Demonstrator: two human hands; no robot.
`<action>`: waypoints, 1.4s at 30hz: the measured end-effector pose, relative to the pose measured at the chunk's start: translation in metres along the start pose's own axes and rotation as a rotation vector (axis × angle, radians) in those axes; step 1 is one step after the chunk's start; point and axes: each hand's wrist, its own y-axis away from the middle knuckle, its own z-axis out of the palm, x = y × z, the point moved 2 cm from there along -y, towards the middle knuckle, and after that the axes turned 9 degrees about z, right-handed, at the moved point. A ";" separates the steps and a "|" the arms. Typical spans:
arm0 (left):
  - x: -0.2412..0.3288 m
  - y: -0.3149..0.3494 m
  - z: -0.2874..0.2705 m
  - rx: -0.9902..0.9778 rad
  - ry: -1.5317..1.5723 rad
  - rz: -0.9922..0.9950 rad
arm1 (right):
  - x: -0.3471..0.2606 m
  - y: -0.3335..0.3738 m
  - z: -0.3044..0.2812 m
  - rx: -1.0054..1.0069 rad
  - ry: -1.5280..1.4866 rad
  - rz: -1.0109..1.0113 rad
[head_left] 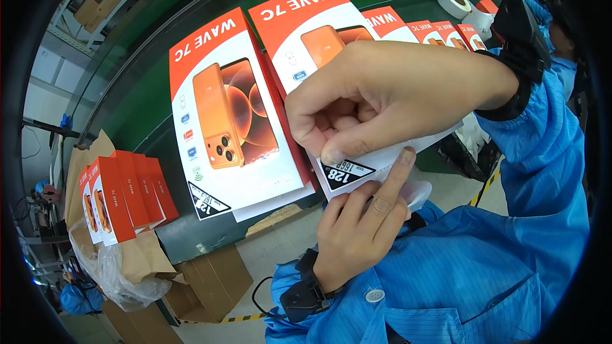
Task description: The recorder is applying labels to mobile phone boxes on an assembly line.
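A white and orange-red phone box (299, 22) lies in front of me, a black-and-white triangular label (341, 175) at its near corner. Over this box is my right hand (389, 92), closed, thumb and index finger pinched together at the label's edge. A small clear glint shows at the fingertips, but what they hold is too small to tell. My left hand (363, 226) rests at the box's near edge with its index finger stretched out flat beside the label. Another matching phone box (239, 108) lies to the left, with a similar triangular label (207, 200) at its near corner.
More phone boxes (440, 33) line the dark green bench to the right, near a white label roll (454, 2). At left, several red boxes (121, 194) stand by brown paper and clear plastic (134, 274). An open cardboard carton (210, 286) sits below the bench edge.
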 end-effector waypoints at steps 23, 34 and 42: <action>0.001 0.003 -0.001 -0.053 0.028 -0.054 | 0.018 0.012 0.014 0.373 0.615 -0.336; -0.009 0.036 -0.028 0.200 0.808 -0.403 | 0.019 -0.010 0.011 0.632 0.645 -0.113; -0.033 0.235 -0.137 1.189 0.410 -1.019 | 0.022 -0.009 0.010 0.689 0.461 -0.125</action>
